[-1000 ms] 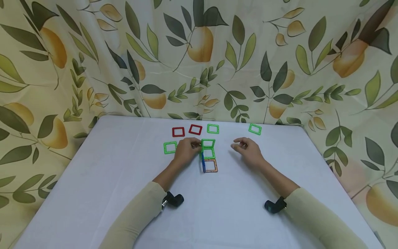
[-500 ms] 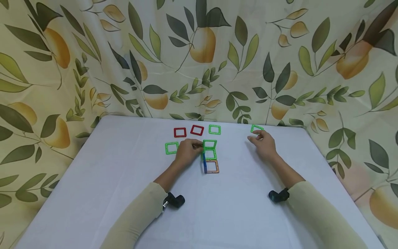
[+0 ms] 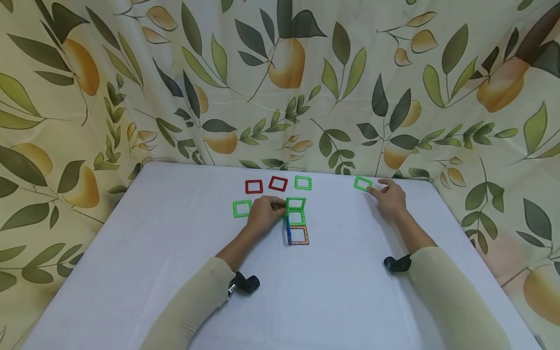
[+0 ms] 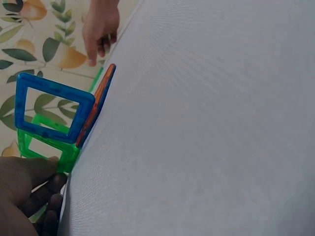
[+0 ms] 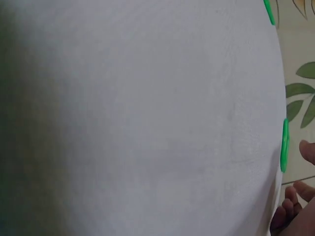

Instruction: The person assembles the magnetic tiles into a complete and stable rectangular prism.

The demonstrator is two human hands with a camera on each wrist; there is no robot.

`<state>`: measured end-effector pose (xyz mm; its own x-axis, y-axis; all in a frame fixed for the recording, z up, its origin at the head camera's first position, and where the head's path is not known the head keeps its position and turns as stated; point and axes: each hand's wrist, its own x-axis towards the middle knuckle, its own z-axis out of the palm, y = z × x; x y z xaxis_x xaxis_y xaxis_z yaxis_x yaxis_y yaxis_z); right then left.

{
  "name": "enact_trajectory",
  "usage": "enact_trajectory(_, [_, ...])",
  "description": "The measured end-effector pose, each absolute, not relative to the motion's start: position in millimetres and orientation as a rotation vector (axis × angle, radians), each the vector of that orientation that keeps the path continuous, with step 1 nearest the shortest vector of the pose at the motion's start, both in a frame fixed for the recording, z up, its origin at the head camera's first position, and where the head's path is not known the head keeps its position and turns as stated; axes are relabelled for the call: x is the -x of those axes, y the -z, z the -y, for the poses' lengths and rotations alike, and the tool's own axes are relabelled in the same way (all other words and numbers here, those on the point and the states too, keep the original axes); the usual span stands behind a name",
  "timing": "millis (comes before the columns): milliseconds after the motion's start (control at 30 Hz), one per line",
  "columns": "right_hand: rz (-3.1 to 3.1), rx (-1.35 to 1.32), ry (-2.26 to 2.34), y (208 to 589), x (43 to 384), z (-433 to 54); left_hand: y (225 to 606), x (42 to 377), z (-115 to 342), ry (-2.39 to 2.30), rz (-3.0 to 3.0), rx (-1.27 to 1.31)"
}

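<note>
Assembly of green-blue-orange plastic square frames [image 3: 297, 225] looks part-built, left grip [image 3: 264, 214] pinches it; five red/green frames [image 3: 253, 181] loose (right grip [image 3: 391, 198] unclenched).

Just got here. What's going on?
A person's left hand pinches a green square, part of a small structure that also has a blue square and an orange square. The right hand is beside a loose green square on the far right, not gripping it; contact isn't clear. Two red squares and another green square lie behind the structure, and one more green square beside the left hand.
</note>
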<state>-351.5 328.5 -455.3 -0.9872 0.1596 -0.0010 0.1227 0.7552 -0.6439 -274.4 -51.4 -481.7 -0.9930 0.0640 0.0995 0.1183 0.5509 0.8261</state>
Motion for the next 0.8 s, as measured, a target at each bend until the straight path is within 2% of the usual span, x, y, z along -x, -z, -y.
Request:
enact_trajectory(467, [3.002, 0.142, -0.857, 462.1, 363.1, -336.6, 482.6, 275.2, 51.1, 1.439, 2.729, 0.149])
enact_trajectory(800, [3.052, 0.197, -0.781, 467.7, 365.0, -335.2, 482.1, 274.2, 50.8, 1.448, 2.739, 0.140])
